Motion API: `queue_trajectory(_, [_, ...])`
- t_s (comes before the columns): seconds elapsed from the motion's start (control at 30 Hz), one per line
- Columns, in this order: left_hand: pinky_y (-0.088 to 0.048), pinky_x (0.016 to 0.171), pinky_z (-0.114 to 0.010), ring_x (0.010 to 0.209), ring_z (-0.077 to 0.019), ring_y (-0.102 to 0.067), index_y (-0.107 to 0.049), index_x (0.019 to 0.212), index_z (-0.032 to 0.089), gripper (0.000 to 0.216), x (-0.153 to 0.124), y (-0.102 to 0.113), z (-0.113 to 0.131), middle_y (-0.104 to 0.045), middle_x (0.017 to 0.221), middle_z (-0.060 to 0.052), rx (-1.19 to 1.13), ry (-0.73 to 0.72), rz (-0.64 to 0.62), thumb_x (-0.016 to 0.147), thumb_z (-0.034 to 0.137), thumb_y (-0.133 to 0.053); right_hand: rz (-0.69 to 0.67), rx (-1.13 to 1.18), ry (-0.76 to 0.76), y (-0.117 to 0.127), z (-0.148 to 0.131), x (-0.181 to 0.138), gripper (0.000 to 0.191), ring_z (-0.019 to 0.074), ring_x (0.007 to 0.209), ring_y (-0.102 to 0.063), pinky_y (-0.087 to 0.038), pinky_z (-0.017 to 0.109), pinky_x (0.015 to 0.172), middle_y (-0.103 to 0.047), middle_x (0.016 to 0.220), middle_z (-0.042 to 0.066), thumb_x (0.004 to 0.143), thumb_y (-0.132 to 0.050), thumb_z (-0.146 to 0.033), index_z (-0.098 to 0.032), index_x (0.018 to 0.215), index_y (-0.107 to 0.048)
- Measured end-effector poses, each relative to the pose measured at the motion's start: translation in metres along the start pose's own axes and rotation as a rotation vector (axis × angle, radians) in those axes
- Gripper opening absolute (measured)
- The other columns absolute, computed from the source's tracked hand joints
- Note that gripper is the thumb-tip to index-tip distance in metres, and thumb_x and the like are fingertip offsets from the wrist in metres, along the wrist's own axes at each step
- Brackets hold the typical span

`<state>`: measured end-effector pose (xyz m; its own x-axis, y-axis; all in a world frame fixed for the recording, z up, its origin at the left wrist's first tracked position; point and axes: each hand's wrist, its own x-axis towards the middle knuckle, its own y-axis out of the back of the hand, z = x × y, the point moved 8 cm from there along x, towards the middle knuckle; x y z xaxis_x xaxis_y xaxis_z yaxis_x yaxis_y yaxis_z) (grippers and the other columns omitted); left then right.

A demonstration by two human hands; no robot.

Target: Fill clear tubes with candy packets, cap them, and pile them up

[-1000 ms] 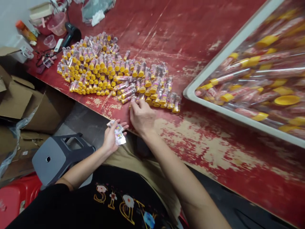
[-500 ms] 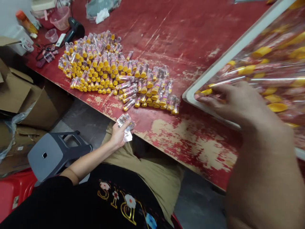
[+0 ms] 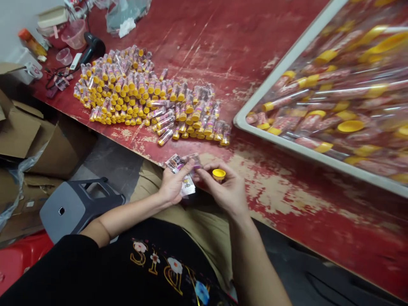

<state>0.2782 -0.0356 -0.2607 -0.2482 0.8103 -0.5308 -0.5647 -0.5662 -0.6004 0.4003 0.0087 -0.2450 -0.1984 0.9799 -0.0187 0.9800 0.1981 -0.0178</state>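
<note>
My left hand (image 3: 172, 185) is closed around a small stack of printed labels (image 3: 188, 187) at the table's front edge, thumb on top. Close beside it, my right hand (image 3: 231, 191) is closed round a yellow-capped tube (image 3: 219, 174); the cap faces up and most of the tube is hidden by the fingers. The right fingertips meet the labels by the left thumb. Beyond both hands lies a big pile of clear tubes with yellow ends (image 3: 137, 87). At the right, a white-rimmed tray (image 3: 240, 117) holds many more yellow-capped tubes.
The red table (image 3: 204, 38) has worn, peeling paint. A hair dryer (image 3: 94, 46), a pink basket (image 3: 75, 35) and a plastic bag (image 3: 126, 15) stand at the far left. Below are cardboard boxes (image 3: 19, 123), a grey stool (image 3: 68, 210) and a red plastic seat (image 3: 25, 255).
My right hand has come from the tray to beside my left hand, bringing a yellow-capped tube. My left hand still holds the labels. The view has shifted slightly.
</note>
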Motion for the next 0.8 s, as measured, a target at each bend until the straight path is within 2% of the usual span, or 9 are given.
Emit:
queue_trajectory(0.07, [-0.056, 0.066, -0.025, 0.069, -0.0129, -0.070, -0.074, 0.093, 0.013, 0.049, -0.001, -0.004, 0.000, -0.077, 0.087, -0.002, 0.065, -0.014, -0.012, 0.058, 0.034, -0.102, 0.077, 0.015, -0.003, 0.009, 0.005, -0.002, 0.042, 0.0143, 0.062, -0.067, -0.057, 0.026, 0.059, -0.071, 0.074, 0.000, 0.073, -0.087, -0.055, -0.019, 0.081, -0.068])
queue_trajectory(0.17, [-0.055, 0.062, -0.026, 0.062, -0.0114, -0.067, -0.073, 0.090, 0.013, 0.047, -0.002, -0.009, -0.001, -0.076, 0.084, -0.002, 0.127, -0.019, -0.019, 0.058, 0.035, -0.101, 0.153, -0.052, 0.051, 0.023, -0.002, -0.003, 0.036, 0.0146, 0.069, -0.069, -0.057, 0.026, 0.063, -0.074, 0.080, 0.003, 0.076, -0.086, -0.051, -0.019, 0.085, -0.072])
queue_trajectory(0.27, [-0.055, 0.063, -0.025, 0.058, -0.0103, -0.065, -0.069, 0.082, 0.014, 0.047, -0.003, -0.015, -0.004, -0.073, 0.076, 0.001, 0.091, -0.012, 0.022, 0.058, 0.037, -0.102, 0.193, -0.071, 0.057, 0.028, -0.007, -0.005, 0.037, 0.0120, 0.062, -0.063, -0.052, 0.023, 0.058, -0.069, 0.070, 0.001, 0.081, -0.083, -0.053, -0.018, 0.079, -0.070])
queue_trajectory(0.33, [-0.057, 0.067, -0.025, 0.061, -0.0109, -0.067, -0.068, 0.083, 0.014, 0.044, -0.003, -0.020, -0.007, -0.074, 0.076, 0.000, 0.043, 0.021, 0.043, 0.061, 0.034, -0.101, 0.188, -0.007, 0.033, 0.030, -0.007, -0.008, 0.039, 0.0099, 0.058, -0.059, -0.050, 0.022, 0.056, -0.064, 0.069, -0.001, 0.085, -0.079, -0.057, -0.019, 0.083, -0.069])
queue_trajectory(0.43, [-0.059, 0.073, -0.027, 0.065, -0.0124, -0.070, -0.071, 0.087, 0.013, 0.038, -0.003, -0.027, -0.012, -0.076, 0.080, -0.002, -0.006, 0.119, 0.066, 0.066, 0.026, -0.099, 0.233, 0.171, 0.077, 0.044, -0.014, -0.017, 0.038, 0.0115, 0.071, -0.064, -0.057, 0.025, 0.069, -0.065, 0.081, -0.001, 0.092, -0.072, -0.060, -0.023, 0.103, -0.070])
queue_trajectory(0.53, [-0.059, 0.073, -0.028, 0.062, -0.0114, -0.068, -0.071, 0.084, 0.012, 0.031, -0.003, -0.027, -0.014, -0.075, 0.079, -0.001, 0.005, 0.213, 0.114, 0.069, 0.019, -0.097, 0.333, 0.286, 0.143, 0.061, -0.026, -0.033, 0.040, 0.0137, 0.087, -0.068, -0.059, 0.029, 0.085, -0.068, 0.092, 0.002, 0.088, -0.079, -0.056, -0.024, 0.110, -0.074])
queue_trajectory(0.67, [-0.057, 0.066, -0.027, 0.059, -0.0107, -0.065, -0.071, 0.084, 0.014, 0.022, -0.007, -0.027, -0.018, -0.073, 0.077, 0.000, 0.018, 0.278, 0.125, 0.076, 0.017, -0.092, 0.424, 0.391, 0.191, 0.067, -0.033, -0.046, 0.041, 0.0134, 0.089, -0.067, -0.057, 0.023, 0.074, -0.072, 0.096, 0.002, 0.075, -0.092, -0.050, -0.026, 0.106, -0.078])
queue_trajectory(0.73, [-0.058, 0.068, -0.028, 0.063, -0.0125, -0.068, -0.071, 0.086, 0.014, 0.021, -0.009, -0.029, -0.020, -0.074, 0.079, 0.000, 0.020, 0.274, 0.103, 0.077, 0.015, -0.090, 0.406, 0.426, 0.165, 0.064, -0.029, -0.046, 0.040, 0.0134, 0.088, -0.068, -0.057, 0.023, 0.071, -0.073, 0.097, 0.002, 0.078, -0.090, -0.048, -0.027, 0.109, -0.078])
queue_trajectory(0.8, [-0.060, 0.076, -0.032, 0.066, -0.0140, -0.071, -0.072, 0.089, 0.014, 0.024, -0.011, -0.030, -0.021, -0.075, 0.081, -0.001, 0.038, 0.234, 0.072, 0.075, 0.014, -0.091, 0.325, 0.412, 0.077, 0.055, -0.020, -0.041, 0.039, 0.0133, 0.081, -0.068, -0.058, 0.026, 0.071, -0.072, 0.095, 0.002, 0.084, -0.083, -0.051, -0.027, 0.114, -0.076])
